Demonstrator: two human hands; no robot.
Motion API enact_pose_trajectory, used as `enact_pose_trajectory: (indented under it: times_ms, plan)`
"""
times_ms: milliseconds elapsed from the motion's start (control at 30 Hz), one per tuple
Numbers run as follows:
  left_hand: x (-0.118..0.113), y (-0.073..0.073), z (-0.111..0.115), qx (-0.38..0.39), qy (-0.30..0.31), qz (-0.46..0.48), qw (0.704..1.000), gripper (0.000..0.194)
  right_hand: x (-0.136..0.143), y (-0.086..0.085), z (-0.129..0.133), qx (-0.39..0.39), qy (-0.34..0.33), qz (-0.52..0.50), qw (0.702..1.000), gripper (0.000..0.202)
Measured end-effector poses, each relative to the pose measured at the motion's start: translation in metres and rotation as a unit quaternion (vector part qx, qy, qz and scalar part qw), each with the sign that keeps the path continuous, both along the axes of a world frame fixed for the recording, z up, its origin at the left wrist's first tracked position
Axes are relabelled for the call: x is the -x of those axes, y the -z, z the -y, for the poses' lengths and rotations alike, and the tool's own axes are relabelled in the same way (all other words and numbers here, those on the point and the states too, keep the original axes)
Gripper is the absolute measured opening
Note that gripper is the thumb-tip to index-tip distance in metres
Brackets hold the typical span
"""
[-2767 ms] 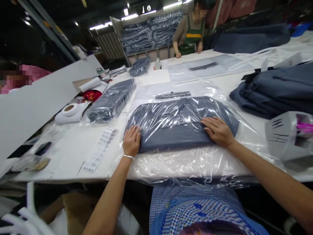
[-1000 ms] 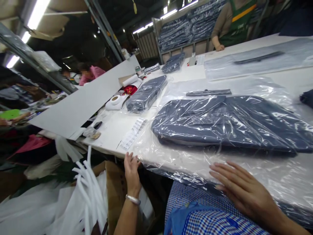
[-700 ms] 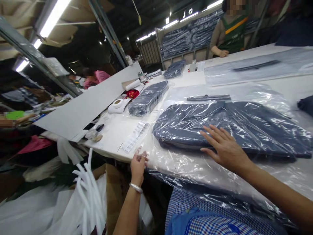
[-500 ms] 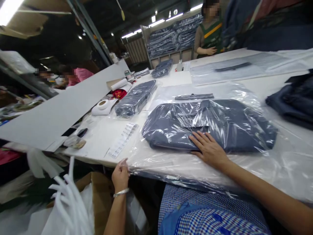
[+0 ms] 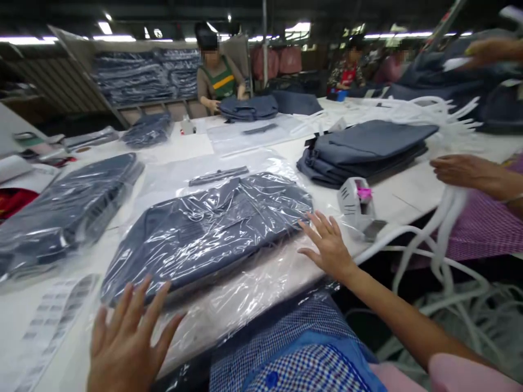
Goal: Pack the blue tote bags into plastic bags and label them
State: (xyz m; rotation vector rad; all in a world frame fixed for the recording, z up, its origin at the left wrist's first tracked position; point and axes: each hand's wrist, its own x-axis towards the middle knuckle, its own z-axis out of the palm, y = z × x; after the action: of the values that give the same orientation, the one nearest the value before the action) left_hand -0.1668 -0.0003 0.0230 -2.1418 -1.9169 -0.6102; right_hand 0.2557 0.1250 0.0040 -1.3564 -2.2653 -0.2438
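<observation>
A dark blue bag (image 5: 212, 228) in a clear plastic sleeve lies across the table in front of me. My left hand (image 5: 128, 337) is open with fingers spread, at the near left end of the wrapped bag. Over at its right end, my right hand (image 5: 327, 245) is also open, fingers apart on or just above the plastic. I cannot tell how firmly either hand touches. Loose clear plastic (image 5: 241, 288) spreads over the table edge below the bag. Just behind the bag lies a dark flat strip (image 5: 218, 176) on more plastic.
Another wrapped bag (image 5: 69, 207) and a label sheet (image 5: 53, 321) are at left. A tape dispenser (image 5: 356, 204) stands right, before stacked bags (image 5: 368, 147). A co-worker's hand (image 5: 469, 171) holds white strips (image 5: 445, 228). Across the table another person (image 5: 223, 79) handles a bag.
My view has swung right. My left hand has left the plastic at the table edge and opened by the bag's left end. My right hand has moved from the bag's middle to its right end.
</observation>
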Motion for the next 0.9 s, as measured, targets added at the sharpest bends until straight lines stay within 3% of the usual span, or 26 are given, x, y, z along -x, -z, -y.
enact_pose_trajectory:
  times_ms: [100,200,367,533,633,733,767,900]
  plan:
    - [-0.023,0.003,-0.048,-0.001,0.059,-0.067,0.996,0.062,-0.015,0.001,0.026,0.041,-0.131,0.029,0.990,0.066]
    - [-0.012,0.013,-0.071,0.011,0.074,-0.092,0.993,0.063,-0.011,0.017,0.054,0.085,-0.247,0.064,0.963,0.061]
    - [0.026,0.028,-0.073,0.001,0.091,-0.084,0.992,0.059,-0.001,0.051,0.063,0.047,-0.193,-0.059,0.978,0.029]
    - [0.036,0.044,-0.064,-0.015,0.092,-0.097,0.991,0.061,-0.006,0.054,0.072,0.117,-0.178,-0.098,0.972,0.032]
    - [0.034,0.048,-0.057,-0.030,0.088,-0.100,0.991,0.064,-0.005,0.043,0.081,0.198,-0.203,-0.036,0.958,0.024]
    - [0.026,0.033,-0.054,-0.045,0.082,-0.083,0.992,0.067,0.006,0.013,0.066,0.238,-0.280,0.002,0.930,0.016]
    - [0.023,0.024,-0.055,-0.052,0.081,-0.073,0.993,0.067,0.012,-0.002,0.053,0.226,-0.281,-0.009,0.933,0.016]
    - [0.027,-0.007,-0.073,-0.092,0.049,-0.042,0.994,0.059,0.034,-0.053,-0.030,0.036,-0.199,-0.047,0.978,0.030]
